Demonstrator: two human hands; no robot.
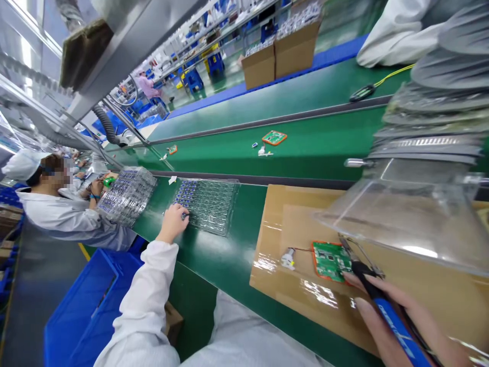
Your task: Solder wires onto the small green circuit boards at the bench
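My left hand (173, 223) reaches to a clear plastic tray (214, 206). Its fingers are pinched at a small dark blue and silver part (184, 216) near the tray's left edge. Rows of similar parts fill the tray's left side. In my right hand (405, 316) is a soldering iron (391, 318) with a blue handle and black grip. Its metal front end points at the right edge of a green circuit board (329, 261) with an orange border. Whether it touches the board is unclear. A thin wire joins the board to a small white piece (288, 259) on its left.
Brown cardboard (282, 224) lies under the board. A clear fume hood (405, 214) hangs over it. Beyond runs a green belt (317, 142) carrying another board (274, 137). Stacked trays (128, 196) and a co-worker (64, 204) are to the left, above a blue bin (87, 311).
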